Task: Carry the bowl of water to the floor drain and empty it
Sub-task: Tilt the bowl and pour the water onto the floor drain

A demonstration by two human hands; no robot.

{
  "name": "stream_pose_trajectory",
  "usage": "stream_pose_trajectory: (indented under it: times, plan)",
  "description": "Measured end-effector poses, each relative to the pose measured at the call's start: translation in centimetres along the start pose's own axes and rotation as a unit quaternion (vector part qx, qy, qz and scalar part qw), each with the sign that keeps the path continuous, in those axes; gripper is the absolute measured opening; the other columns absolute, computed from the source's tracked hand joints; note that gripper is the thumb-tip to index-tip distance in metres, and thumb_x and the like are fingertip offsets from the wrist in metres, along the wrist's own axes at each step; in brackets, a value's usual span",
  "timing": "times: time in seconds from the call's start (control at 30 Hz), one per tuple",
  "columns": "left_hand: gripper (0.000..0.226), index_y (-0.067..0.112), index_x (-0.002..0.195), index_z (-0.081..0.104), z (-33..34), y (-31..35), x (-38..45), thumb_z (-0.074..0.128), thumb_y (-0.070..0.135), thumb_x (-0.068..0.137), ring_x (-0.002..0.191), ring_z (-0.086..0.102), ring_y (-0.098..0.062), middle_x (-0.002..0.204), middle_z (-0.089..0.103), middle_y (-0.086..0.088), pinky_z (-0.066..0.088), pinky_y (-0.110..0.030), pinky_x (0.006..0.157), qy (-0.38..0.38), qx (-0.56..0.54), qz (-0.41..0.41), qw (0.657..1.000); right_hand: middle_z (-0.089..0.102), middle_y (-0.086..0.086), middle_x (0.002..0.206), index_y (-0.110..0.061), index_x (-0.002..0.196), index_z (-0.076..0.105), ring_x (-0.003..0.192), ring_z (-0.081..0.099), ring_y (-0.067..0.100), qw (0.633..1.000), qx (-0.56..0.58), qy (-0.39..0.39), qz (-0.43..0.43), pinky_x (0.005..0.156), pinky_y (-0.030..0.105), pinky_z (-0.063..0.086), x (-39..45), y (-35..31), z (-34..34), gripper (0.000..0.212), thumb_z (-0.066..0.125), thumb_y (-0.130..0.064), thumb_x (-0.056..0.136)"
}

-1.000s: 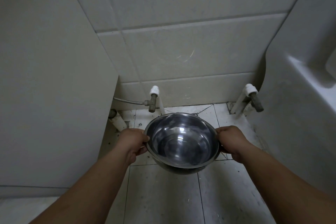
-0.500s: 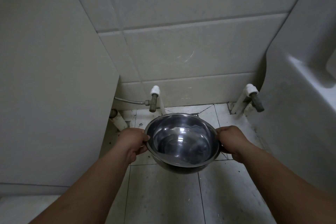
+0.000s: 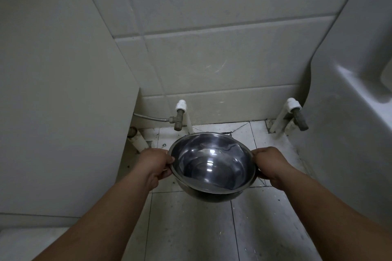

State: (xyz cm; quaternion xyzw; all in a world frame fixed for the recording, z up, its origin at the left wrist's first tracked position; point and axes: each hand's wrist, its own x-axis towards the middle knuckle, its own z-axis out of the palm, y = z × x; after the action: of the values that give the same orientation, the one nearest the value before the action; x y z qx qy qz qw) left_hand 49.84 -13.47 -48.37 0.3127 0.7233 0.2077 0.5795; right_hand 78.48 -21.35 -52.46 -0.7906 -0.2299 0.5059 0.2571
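A shiny steel bowl [image 3: 212,167] with water in it hangs above the tiled floor, in the lower middle of the head view. My left hand [image 3: 156,164] grips its left rim and my right hand [image 3: 270,165] grips its right rim. The bowl tips slightly away from me, and the water surface reaches high on the far wall. Just past the far rim, a dark corner of the floor drain [image 3: 226,133] shows; the bowl hides the remainder of it.
A tall white panel [image 3: 63,91] stands close on the left and a white moulded fixture [image 3: 350,112] on the right. Two pipe valves [image 3: 179,117] [image 3: 297,116] stick out low on the tiled back wall. Grimy floor tiles [image 3: 191,229] lie below.
The bowl has tilted a little forward, and the water has shifted toward its far side. Both hands keep the same grip and place.
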Motion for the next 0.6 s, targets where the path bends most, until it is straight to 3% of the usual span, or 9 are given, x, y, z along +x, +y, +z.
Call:
stream_pose_trajectory:
  times: [0.17,0.3,0.6]
  plan:
    - [0.020,0.005,0.083,0.070,0.01,-0.05,0.24,0.058,-0.010,0.090,0.060,0.065,-0.017,0.057,0.070,-0.003,0.052,-0.021,0.041,0.001,-0.003,0.002,1.000,0.055,0.020,0.083,0.025,0.110,0.061,0.077,0.048,0.032,1.000,0.010,0.000,0.002,0.069,0.040,0.040,-0.04,-0.07,0.08,0.028,0.048,0.012,0.089]
    - [0.016,0.004,0.088,0.071,-0.04,-0.02,0.41,0.059,-0.008,0.091,0.066,0.067,-0.020,0.073,0.071,-0.009,0.055,-0.027,0.049,0.001,0.002,0.005,1.000,0.057,0.020,0.082,0.024,0.108,0.063,0.075,0.051,0.031,1.000,0.006,0.000,-0.001,0.069,0.040,0.043,0.05,-0.10,0.16,0.027,0.050,0.010,0.089]
    - [0.014,0.001,0.094,0.071,-0.14,0.07,0.61,0.059,-0.007,0.092,0.073,0.069,-0.022,0.082,0.072,-0.013,0.057,-0.029,0.054,-0.003,-0.007,0.005,1.000,0.057,0.020,0.082,0.023,0.110,0.064,0.076,0.049,0.031,1.000,0.008,0.001,0.003,0.069,0.039,0.041,0.37,0.10,0.22,0.027,0.050,0.010,0.091]
